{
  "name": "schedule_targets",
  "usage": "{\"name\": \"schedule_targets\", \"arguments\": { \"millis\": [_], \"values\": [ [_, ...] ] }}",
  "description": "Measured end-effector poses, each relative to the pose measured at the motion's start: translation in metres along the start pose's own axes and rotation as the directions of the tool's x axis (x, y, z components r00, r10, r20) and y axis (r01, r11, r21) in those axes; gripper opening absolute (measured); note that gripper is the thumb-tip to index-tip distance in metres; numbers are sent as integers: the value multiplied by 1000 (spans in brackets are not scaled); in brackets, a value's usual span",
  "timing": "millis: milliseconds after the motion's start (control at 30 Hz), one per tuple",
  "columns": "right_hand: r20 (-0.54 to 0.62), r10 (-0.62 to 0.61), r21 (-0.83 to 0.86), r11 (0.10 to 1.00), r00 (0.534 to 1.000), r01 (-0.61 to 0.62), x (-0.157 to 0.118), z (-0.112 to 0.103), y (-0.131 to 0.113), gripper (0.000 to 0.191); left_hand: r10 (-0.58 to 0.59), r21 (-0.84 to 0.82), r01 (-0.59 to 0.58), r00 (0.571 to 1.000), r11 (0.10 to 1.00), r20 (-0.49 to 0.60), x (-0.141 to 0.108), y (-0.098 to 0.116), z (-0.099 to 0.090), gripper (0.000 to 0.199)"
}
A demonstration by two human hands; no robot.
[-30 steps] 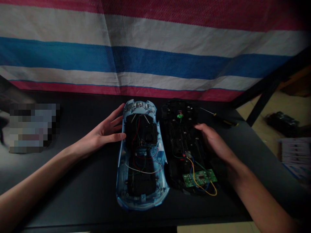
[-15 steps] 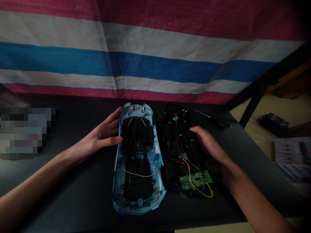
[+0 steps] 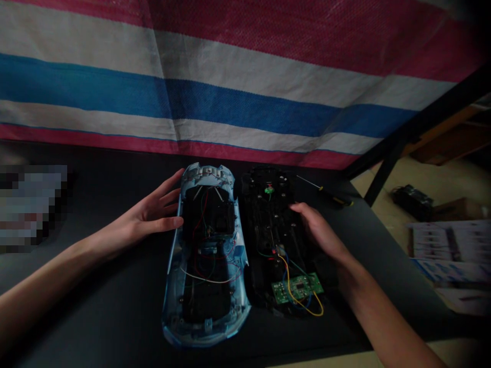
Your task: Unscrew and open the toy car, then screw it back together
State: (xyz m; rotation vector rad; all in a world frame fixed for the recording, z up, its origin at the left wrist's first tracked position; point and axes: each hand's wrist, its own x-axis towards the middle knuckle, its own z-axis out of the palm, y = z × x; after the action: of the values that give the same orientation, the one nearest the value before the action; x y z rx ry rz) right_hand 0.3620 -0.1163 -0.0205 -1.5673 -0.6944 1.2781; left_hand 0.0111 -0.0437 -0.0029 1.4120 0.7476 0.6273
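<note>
A blue toy car body (image 3: 241,255) lies upside down on the dark table, with thin wires across its black inside. My left hand (image 3: 155,209) rests at its left edge, fingers spread, thumb touching the rim. Close on its right lies a black car chassis (image 3: 264,220). A green circuit board (image 3: 297,288) with yellow and blue wires sits on the chassis's near end. My right hand (image 3: 320,225) is at the chassis's right side, thumb on its edge; the other fingers are hidden beside or beneath it.
Behind the chassis to the right lies a screwdriver (image 3: 336,197) on the table (image 3: 115,301). A striped sheet (image 3: 238,107) hangs along the back. At far left is a blurred-out item (image 3: 34,204). Beyond the right edge, a black object (image 3: 412,201) and boxes stand on the floor.
The whole view has shifted, so the car parts and both hands appear slightly further left. Both hands keep the same places against the parts.
</note>
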Motion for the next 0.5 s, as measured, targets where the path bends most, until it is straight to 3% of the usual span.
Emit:
{"name": "schedule_targets", "arguments": {
  "millis": [500],
  "values": [
    [5,-24,6,1000,1000,24,1,2,0,24,-7,-8,7,1000,1000,-13,0,2,3,90]
  ]
}}
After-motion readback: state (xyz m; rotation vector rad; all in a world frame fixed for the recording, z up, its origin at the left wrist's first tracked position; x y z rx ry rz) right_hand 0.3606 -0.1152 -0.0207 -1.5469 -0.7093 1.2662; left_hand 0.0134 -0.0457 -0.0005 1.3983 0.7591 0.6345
